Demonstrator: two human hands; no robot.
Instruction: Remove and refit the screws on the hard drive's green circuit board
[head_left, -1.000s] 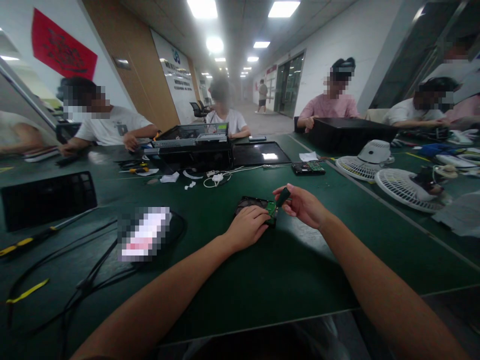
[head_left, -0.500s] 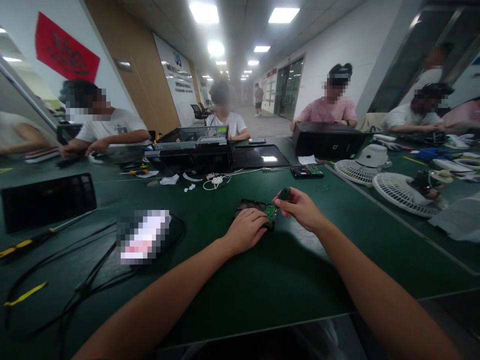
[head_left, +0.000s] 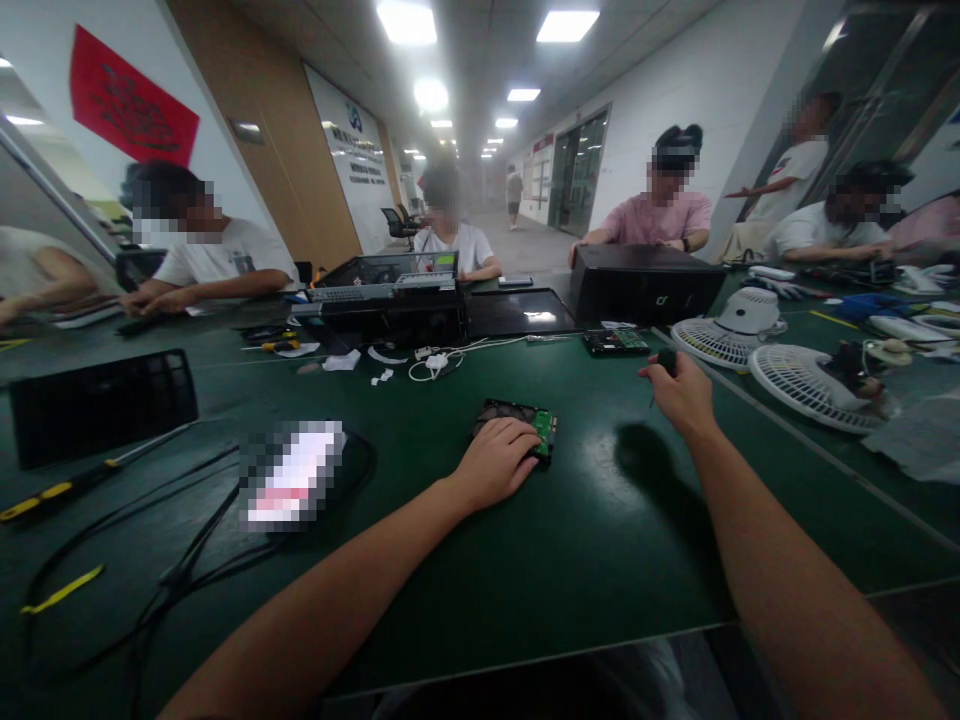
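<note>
servicing appears unfinished: the circuit board is seated on the hard drive, grasped by the left hand; the screwdriver is gripped, well apart, by the right hand.

Hard drive partly hidden under left grip.

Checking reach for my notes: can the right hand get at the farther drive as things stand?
Probably yes: the right hand is near the farther drive with nothing visible between them, though it grips a screwdriver.
</note>
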